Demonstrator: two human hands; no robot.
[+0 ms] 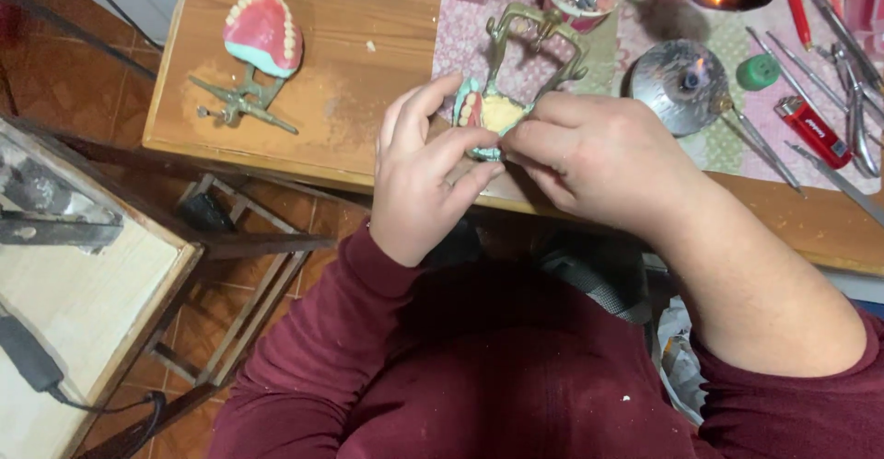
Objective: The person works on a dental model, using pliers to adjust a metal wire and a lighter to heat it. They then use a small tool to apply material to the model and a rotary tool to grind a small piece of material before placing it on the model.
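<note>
- A wooden tabletop [368,137] is seen from above, with the person's dark red sleeves at the bottom of the view.
- Near the tabletop's left edge lies a pink denture model [264,33] with a row of pale teeth, mounted on a small metal hinge frame [241,104], well apart from the hands.
- At the tabletop's front edge, about the middle, the left hand [425,178] is raised, its fingers [465,139] curled and closed against the left side of a second dental model [488,114].
- This dental model, teal-edged with yellowish wax and a few teeth showing, sits between the two hands; its brass-coloured frame [539,40] rises behind it toward the back edge.
- The right hand [594,155] grips the model's right side, fingers bent and closed on it.
- Farther right stands a round metal burner [677,86] with a small flame.
- Beside it lie a green cap [758,71], a red lighter [812,131] and long metal tools [829,95] near the right edge.
</note>
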